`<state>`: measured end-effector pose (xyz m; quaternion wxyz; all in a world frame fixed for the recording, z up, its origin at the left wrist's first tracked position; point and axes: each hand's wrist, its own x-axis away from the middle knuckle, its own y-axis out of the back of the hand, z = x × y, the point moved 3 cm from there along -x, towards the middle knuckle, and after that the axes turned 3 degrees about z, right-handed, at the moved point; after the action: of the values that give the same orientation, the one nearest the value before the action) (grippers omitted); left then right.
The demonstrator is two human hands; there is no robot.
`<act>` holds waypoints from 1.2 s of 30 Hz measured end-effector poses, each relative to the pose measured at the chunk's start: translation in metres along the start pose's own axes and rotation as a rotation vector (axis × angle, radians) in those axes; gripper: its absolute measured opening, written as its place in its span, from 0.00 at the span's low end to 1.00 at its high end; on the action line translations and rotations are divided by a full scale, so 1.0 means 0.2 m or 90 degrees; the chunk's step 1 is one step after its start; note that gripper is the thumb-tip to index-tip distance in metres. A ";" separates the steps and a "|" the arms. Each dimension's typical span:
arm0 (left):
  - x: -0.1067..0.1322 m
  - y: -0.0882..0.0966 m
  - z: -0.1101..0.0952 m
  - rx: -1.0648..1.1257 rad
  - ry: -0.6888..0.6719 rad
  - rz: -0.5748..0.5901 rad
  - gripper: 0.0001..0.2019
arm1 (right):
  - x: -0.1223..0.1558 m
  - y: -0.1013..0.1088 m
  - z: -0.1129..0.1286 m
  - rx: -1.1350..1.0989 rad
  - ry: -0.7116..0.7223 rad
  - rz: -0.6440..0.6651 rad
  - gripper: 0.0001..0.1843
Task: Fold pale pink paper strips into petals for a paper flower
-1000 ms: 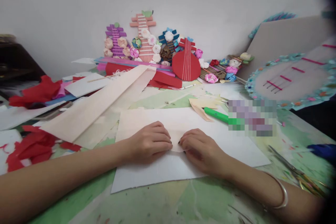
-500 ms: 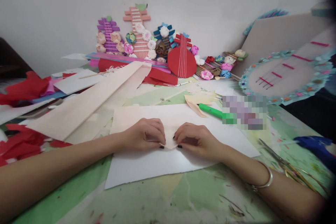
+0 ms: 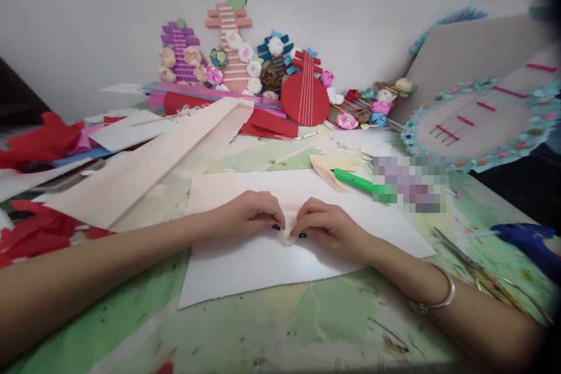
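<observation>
My left hand (image 3: pixel 258 213) and my right hand (image 3: pixel 328 227) meet over a white board (image 3: pixel 236 272) in the middle of the table. Between them is a small piece of pale cream crepe paper (image 3: pixel 288 236). The left thumb and fingers pinch its left side, while the right fingertips close on its right side. The paper bends into a curve below the fingertips, and part of it is hidden behind the hands. A green-handled tool (image 3: pixel 359 182) lies beyond my right hand, beside a cream paper scrap (image 3: pixel 328 174).
Scissors (image 3: pixel 475 266) and a blue glue gun (image 3: pixel 523 239) lie at the right. A long folded cream paper sheet (image 3: pixel 153 166) and red scraps (image 3: pixel 39 231) cover the left. Decorated paper instruments, including a red one (image 3: pixel 304 96), stand along the wall.
My hands have come closer together. The cream paper between them now curves more and shows a narrower strip. The view has shifted slightly.
</observation>
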<state>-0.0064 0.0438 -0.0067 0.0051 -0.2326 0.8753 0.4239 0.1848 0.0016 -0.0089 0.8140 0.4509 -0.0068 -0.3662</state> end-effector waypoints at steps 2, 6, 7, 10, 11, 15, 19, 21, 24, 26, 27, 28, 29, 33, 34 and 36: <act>-0.01 0.01 0.00 0.008 0.016 0.007 0.08 | 0.00 0.00 -0.01 -0.008 -0.022 -0.018 0.12; -0.02 0.01 0.01 0.069 0.105 -0.022 0.05 | 0.01 0.01 -0.02 -0.048 -0.107 -0.059 0.09; -0.03 0.00 0.01 0.078 0.117 -0.025 0.05 | 0.01 0.01 -0.03 -0.051 -0.126 -0.072 0.07; -0.04 -0.02 0.00 0.090 0.151 -0.030 0.05 | 0.00 0.00 -0.04 -0.062 -0.171 -0.098 0.05; -0.04 -0.02 0.00 0.096 0.168 -0.039 0.05 | 0.00 0.00 -0.04 -0.076 -0.182 -0.100 0.06; -0.04 -0.04 0.00 0.143 0.213 -0.090 0.06 | 0.00 0.00 -0.05 -0.101 -0.175 -0.104 0.03; -0.03 -0.06 0.01 0.173 0.212 -0.099 0.04 | 0.00 0.02 -0.05 -0.072 -0.119 -0.100 0.08; -0.03 -0.06 0.01 0.186 0.211 -0.100 0.03 | -0.01 0.02 -0.04 -0.073 -0.102 -0.083 0.12; -0.02 -0.06 0.02 0.220 0.207 -0.105 0.03 | -0.02 0.01 -0.02 -0.075 -0.093 -0.048 0.15; -0.02 -0.05 0.03 0.246 0.199 -0.095 0.04 | -0.03 0.00 -0.01 -0.046 -0.093 -0.044 0.15; -0.01 -0.05 0.03 0.259 0.192 -0.083 0.04 | -0.03 0.00 0.00 -0.025 -0.095 -0.049 0.15; -0.01 -0.05 0.04 0.271 0.183 -0.066 0.05 | -0.03 0.00 0.00 -0.006 -0.098 -0.055 0.15; -0.01 -0.05 0.04 0.279 0.174 -0.049 0.05 | -0.03 0.00 0.00 0.010 -0.103 -0.060 0.15; -0.01 -0.05 0.05 0.277 0.160 -0.022 0.06 | -0.03 0.01 -0.01 0.048 -0.120 -0.056 0.12; -0.01 -0.05 0.05 0.266 0.164 -0.027 0.06 | -0.03 0.01 -0.01 0.054 -0.123 -0.055 0.12; -0.01 -0.06 0.05 0.240 0.173 -0.037 0.06 | -0.02 0.00 -0.01 0.049 -0.132 -0.056 0.12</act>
<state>-0.0014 0.0459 -0.0203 -0.0577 -0.3075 0.9246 0.2173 0.1824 0.0064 -0.0079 0.7742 0.4415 -0.0852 -0.4454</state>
